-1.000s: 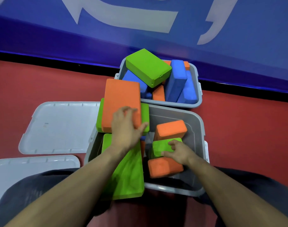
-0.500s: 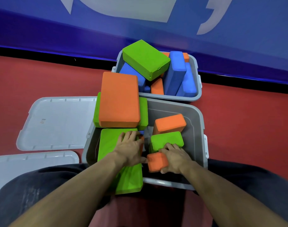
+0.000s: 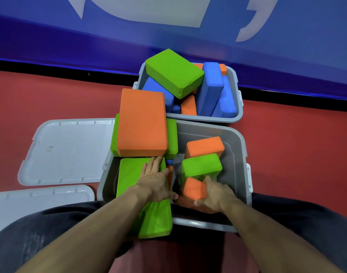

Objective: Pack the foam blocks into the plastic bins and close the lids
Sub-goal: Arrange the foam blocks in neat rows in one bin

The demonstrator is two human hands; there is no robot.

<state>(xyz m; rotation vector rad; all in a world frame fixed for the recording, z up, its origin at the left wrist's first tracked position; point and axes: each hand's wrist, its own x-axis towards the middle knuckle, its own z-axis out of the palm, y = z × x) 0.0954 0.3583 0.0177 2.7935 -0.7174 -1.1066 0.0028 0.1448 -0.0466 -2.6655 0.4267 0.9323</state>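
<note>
While the left hand (image 3: 155, 182) lies flat and open on a green block (image 3: 133, 180), the right hand (image 3: 214, 194) grips an orange block (image 3: 193, 189) in the near bin (image 3: 239, 150); lid (image 3: 68, 150) sticker unreadable.

Lower white lid (image 3: 40, 200) cut off at the left edge; orange block (image 3: 193, 190) partly behind the right hand (image 3: 215, 196).

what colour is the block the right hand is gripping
Orange. The right hand grips a small orange block low in the near bin, clearest in the head view.
</note>
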